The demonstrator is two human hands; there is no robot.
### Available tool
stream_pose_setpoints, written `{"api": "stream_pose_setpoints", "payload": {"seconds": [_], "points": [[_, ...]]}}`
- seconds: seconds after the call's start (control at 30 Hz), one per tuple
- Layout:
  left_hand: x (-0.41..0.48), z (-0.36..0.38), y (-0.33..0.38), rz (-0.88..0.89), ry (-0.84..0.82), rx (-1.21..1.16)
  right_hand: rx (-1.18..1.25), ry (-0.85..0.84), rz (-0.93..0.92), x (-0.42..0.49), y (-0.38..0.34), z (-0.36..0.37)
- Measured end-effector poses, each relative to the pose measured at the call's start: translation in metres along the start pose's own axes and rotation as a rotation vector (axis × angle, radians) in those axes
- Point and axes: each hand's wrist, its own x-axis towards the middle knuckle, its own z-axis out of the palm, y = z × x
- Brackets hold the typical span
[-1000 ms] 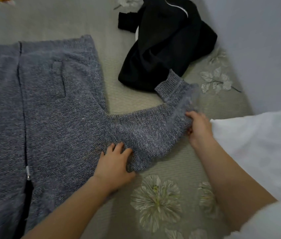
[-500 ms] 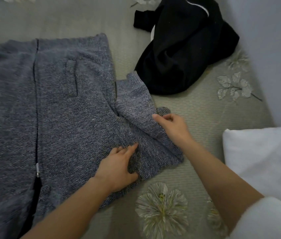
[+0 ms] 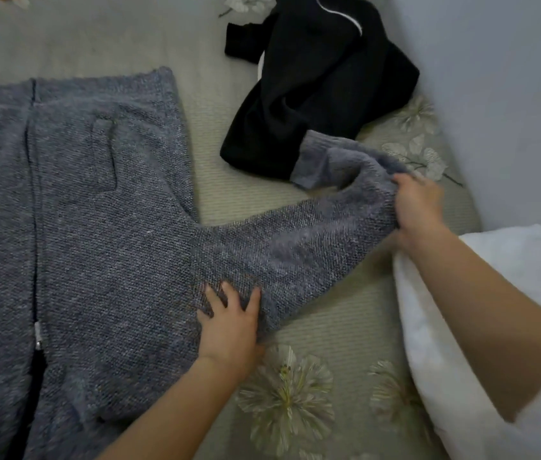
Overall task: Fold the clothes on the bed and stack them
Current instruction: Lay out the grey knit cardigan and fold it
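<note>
A grey knit zip cardigan (image 3: 103, 234) lies spread flat on the bed, zipper running down its left part. Its right sleeve (image 3: 295, 247) stretches out to the right, and the cuff (image 3: 312, 161) rests on the edge of a crumpled black garment (image 3: 315, 91). My left hand (image 3: 229, 323) presses with spread fingers on the sleeve where it joins the body. My right hand (image 3: 418, 207) grips the bunched sleeve fabric just short of the cuff and holds it slightly lifted.
The bed sheet (image 3: 339, 330) is beige with a pale flower print. A white pillow (image 3: 515, 260) lies at the right under my right forearm. A pale wall (image 3: 501, 94) closes off the right side, close behind the black garment.
Half a second ago the sleeve was folded in against the cardigan's body. My right hand has drawn it back out to the right, over the black garment's edge. My left hand stayed put.
</note>
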Motion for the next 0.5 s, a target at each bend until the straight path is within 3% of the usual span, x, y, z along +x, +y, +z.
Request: {"api": "stream_pose_setpoints", "payload": {"seconds": [0.1,0.2,0.33,0.5], "points": [[-0.003,-0.013,0.011,0.030,0.077,0.024,-0.042,0.187,-0.021,0.012,0.001,-0.041],[-0.011,-0.010,0.008,0.170,0.207,-0.135,-0.137,0.292,-0.011,0.013,0.015,-0.067],[-0.007,0.017,-0.006,0.171,0.208,-0.183,-0.182,0.276,0.071,0.007,0.031,-0.079],[0.006,0.034,-0.021,0.179,0.155,-0.348,-0.152,0.265,-0.030,-0.012,0.015,-0.059]]}}
